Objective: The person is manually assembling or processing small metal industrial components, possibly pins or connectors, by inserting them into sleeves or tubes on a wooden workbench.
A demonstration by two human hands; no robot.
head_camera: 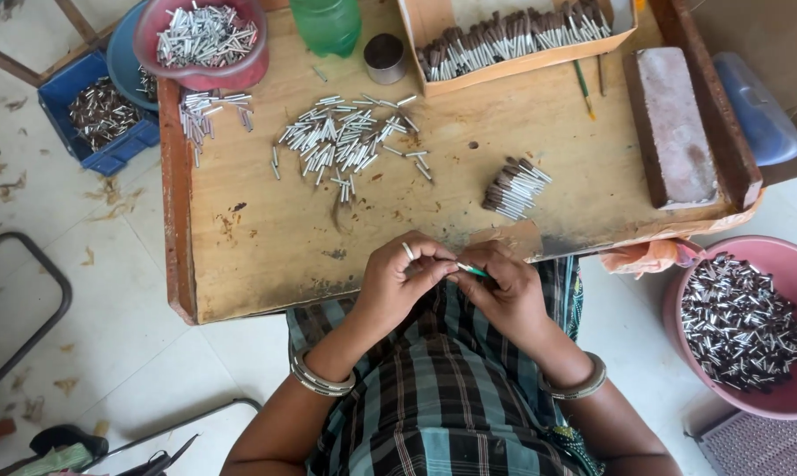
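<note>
Your left hand [398, 278] pinches a short silver metal tube [408, 251] between closed fingertips, and your right hand [504, 291] grips a thin green-handled stick [471, 271], both together at the near edge of the worn wooden board [266, 238]. More loose silver tubes [350, 145] lie scattered within reach, likely so you can pick them easily.

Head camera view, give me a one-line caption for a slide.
Both hands, left hand and right hand, pinch a thin green-tipped stick at a wooden table's edge strewn with small silver tubes.

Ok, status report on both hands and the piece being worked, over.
Left hand and right hand together at the table edge, pinching a thin green-tipped stick. Small silver tube in left fingers. Loose tubes ahead, nothing blocking.
</note>
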